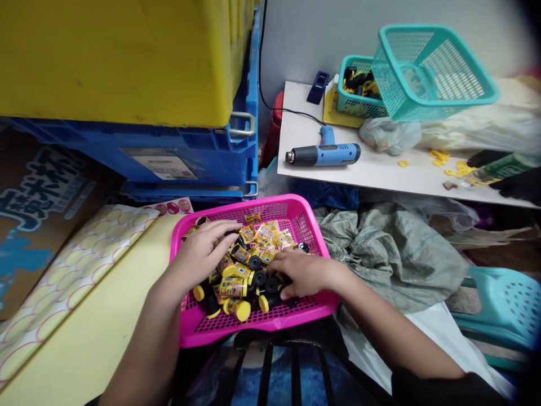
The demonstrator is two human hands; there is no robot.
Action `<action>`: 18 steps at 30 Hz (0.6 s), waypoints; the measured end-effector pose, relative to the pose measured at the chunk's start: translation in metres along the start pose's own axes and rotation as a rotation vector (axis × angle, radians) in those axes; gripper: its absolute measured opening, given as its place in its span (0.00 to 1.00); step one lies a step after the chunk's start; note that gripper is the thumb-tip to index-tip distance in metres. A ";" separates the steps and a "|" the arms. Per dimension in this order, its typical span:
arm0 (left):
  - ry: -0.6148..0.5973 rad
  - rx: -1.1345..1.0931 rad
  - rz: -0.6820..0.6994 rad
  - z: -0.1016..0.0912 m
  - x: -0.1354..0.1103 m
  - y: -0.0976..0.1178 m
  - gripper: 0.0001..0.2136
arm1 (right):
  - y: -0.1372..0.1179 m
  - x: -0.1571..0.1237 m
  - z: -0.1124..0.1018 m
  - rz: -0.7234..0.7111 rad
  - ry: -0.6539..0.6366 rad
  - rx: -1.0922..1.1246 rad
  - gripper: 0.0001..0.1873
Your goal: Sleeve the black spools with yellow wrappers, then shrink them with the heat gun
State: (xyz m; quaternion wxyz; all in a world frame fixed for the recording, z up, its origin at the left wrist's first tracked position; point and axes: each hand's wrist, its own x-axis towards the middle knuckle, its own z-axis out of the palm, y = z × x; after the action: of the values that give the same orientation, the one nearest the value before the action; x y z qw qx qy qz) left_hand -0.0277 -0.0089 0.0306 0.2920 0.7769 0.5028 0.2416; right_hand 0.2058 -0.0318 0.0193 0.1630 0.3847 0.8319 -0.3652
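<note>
A cluttered corner is being viewed from above: a yellow crate (127, 56) is being carried by a blue crate (190, 152) against the wall, and a low white worktop (380, 169) is being seen to the right.

Nearest the viewer, a pink basket (249, 201) is being steadied on the lap, and a heap of small yellow-and-black tubes (234, 287) is being handled inside it. The left hand (203, 251) is being laid palm-down on the heap's left side, its grip loosely curled. Whether anything is being held beneath cannot be told. The right hand (302, 273) is being pressed in among loose black caps (258, 277), fingers bent downward, and the grip there is likewise being hidden. Yellow packets (264, 234) are being left scattered towards the basket's far wall.

Judging by the mixed heap, little is being shown as finished: tubes, caps and packets are all being kept together in the one basket.

Further out, a sheet of round stickers (67, 265) is being seen lying to the left and a grey sack (389, 248) to the right. On the worktop, a blue heat gun (323, 153) is being rested near two teal baskets (435, 73), the nearer one tilted.
</note>
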 end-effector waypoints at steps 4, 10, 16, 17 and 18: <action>-0.017 -0.004 0.025 0.007 0.006 0.006 0.15 | 0.020 0.021 -0.023 0.281 0.229 0.005 0.13; -0.058 -0.062 0.024 0.015 0.010 0.010 0.15 | 0.025 0.072 -0.029 0.465 0.342 -0.009 0.19; 0.011 -0.076 -0.029 0.016 0.011 0.000 0.13 | 0.039 0.071 -0.033 0.386 0.366 0.060 0.13; 0.039 -0.084 -0.053 0.016 0.012 -0.003 0.12 | 0.043 0.067 -0.036 0.367 0.369 0.078 0.13; 0.070 -0.096 -0.081 0.016 0.012 -0.006 0.12 | 0.046 0.064 -0.038 0.350 0.371 0.094 0.13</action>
State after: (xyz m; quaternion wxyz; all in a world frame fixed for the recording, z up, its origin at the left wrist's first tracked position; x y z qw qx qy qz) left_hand -0.0159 0.0007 0.0157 0.3207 0.7323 0.5314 0.2802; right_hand 0.1999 0.0495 -0.0123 0.0503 0.5903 0.7504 -0.2931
